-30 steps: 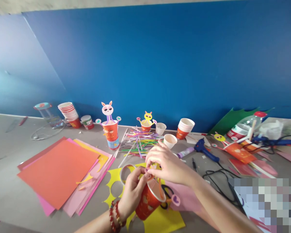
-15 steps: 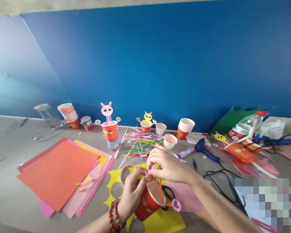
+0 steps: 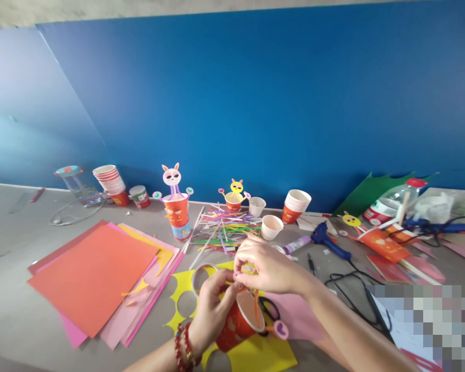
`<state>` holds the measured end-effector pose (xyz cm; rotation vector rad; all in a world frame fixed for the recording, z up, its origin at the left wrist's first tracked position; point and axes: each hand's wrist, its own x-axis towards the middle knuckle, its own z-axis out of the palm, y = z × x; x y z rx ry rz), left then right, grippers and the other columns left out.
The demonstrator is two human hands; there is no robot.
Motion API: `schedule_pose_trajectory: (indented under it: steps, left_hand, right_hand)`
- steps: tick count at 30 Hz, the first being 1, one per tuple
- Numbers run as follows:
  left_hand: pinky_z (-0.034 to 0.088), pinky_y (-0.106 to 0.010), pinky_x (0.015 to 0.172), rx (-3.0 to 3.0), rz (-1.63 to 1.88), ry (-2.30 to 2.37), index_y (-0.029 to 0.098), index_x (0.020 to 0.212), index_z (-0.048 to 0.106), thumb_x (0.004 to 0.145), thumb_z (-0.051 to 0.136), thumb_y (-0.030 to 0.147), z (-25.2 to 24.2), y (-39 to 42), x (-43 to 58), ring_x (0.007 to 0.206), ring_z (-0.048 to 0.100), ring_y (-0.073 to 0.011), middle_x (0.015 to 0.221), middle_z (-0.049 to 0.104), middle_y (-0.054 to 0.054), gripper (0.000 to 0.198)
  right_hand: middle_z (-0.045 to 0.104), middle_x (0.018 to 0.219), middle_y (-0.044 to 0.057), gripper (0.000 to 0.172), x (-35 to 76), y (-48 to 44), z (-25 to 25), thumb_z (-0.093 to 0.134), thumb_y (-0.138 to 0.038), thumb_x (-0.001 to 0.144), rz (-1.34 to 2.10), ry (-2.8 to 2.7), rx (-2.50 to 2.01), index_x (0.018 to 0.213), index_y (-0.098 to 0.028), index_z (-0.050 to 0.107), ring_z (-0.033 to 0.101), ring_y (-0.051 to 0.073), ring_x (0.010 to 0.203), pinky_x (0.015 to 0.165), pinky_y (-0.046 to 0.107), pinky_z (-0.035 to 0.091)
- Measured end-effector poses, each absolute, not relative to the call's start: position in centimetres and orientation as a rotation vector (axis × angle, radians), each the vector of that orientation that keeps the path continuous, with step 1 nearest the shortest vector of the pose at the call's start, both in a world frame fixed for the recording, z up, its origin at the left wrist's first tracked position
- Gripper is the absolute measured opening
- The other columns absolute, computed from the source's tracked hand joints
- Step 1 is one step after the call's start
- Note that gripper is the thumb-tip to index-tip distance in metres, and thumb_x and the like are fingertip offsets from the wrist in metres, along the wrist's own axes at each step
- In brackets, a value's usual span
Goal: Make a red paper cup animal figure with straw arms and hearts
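An orange-red paper cup [image 3: 232, 328] tilts under my hands, its open mouth facing up and right. Orange strips [image 3: 256, 305] stand inside it, and one leads out over the rim to a pink paper disc [image 3: 281, 329] with a purple heart. At the cup's far left rim, my left hand [image 3: 213, 305] pinches the end of an orange strip between thumb and fingers. My right hand [image 3: 265, 266] is closed against those fingertips from above; the small thing in its pinch is mostly hidden. Beneath lies yellow paper [image 3: 263, 354] with round cut-outs.
Scissors [image 3: 270, 308] lie partly behind the cup, near a tape roll [image 3: 201, 276]. Coloured paper sheets [image 3: 96, 274] are stacked at left. Beyond are a pile of fuzzy sticks [image 3: 225, 227], a decorated cup [image 3: 176, 212] and stacked cups [image 3: 296, 204]. A blue glue gun [image 3: 329, 240] trails a cord at right.
My right hand's fingers have shifted slightly at the pinch point, and the cup has moved a touch. Otherwise the hands and the things on the table stay as they were.
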<state>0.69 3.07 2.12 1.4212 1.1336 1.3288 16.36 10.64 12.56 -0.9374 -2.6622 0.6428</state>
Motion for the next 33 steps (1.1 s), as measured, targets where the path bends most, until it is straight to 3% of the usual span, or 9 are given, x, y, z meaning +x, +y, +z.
schedule_pose_trajectory:
  steps: [6,10,16,27,30,33]
  left_hand:
    - [0.049,-0.026,0.072,1.439,1.312,1.138,0.018,0.089,0.072,0.095,0.057,0.039,2.2,3.0,0.7,0.078,0.065,-0.0205,0.084,0.072,-0.007,0.027]
    - [0.049,-0.027,0.075,1.419,1.313,1.118,0.018,0.09,0.071,0.096,0.056,0.04,2.1,3.1,0.6,0.08,0.064,-0.0204,0.086,0.072,-0.007,0.027]
    - [0.048,-0.026,0.074,1.387,1.3,1.122,0.018,0.084,0.07,0.094,0.058,0.043,1.9,3.1,0.7,0.077,0.061,-0.0198,0.081,0.069,-0.006,0.03]
    - [0.049,-0.028,0.075,1.339,1.289,1.041,0.018,0.086,0.07,0.094,0.058,0.041,1.3,3.0,0.6,0.08,0.061,-0.0208,0.084,0.069,-0.007,0.028]
    - [0.049,-0.029,0.078,1.358,1.309,1.053,0.017,0.086,0.069,0.095,0.058,0.042,1.5,3.0,0.6,0.081,0.062,-0.0208,0.084,0.068,-0.007,0.028]
    - [0.049,-0.028,0.077,1.338,1.345,1.079,0.018,0.085,0.07,0.094,0.058,0.042,2.0,3.0,0.6,0.081,0.062,-0.0205,0.085,0.069,-0.006,0.029]
  right_hand:
    - [0.068,0.078,0.001,0.013,16.1,10.5,13.0,0.072,-0.013,0.08,0.652,-2.676,-0.94,0.069,-0.02,0.07,0.063,0.02,0.085,0.089,0.035,0.044]
    - [0.071,0.081,0.001,0.008,16.5,10.6,13.0,0.076,-0.022,0.082,0.65,-2.661,-0.927,0.074,-0.021,0.073,0.065,0.022,0.089,0.098,0.041,0.04]
    - [0.071,0.081,0.001,0.011,16.9,10.6,12.9,0.073,-0.013,0.082,0.672,-2.666,-0.86,0.075,-0.021,0.073,0.064,0.021,0.088,0.098,0.042,0.04]
    - [0.073,0.079,-0.001,0.012,17.1,10.8,12.6,0.072,-0.013,0.082,0.637,-2.696,-0.809,0.073,-0.022,0.073,0.065,0.022,0.093,0.098,0.043,0.041]
    - [0.076,0.095,0.001,0.006,17.7,10.9,12.7,0.077,-0.022,0.082,0.675,-2.624,-0.805,0.086,-0.024,0.075,0.065,0.024,0.102,0.105,0.046,0.039]
    - [0.069,0.124,0.007,0.029,18.8,11.0,12.0,0.073,-0.035,0.086,0.768,-2.316,-0.869,0.113,-0.025,0.069,0.06,0.027,0.119,0.106,0.046,0.043]
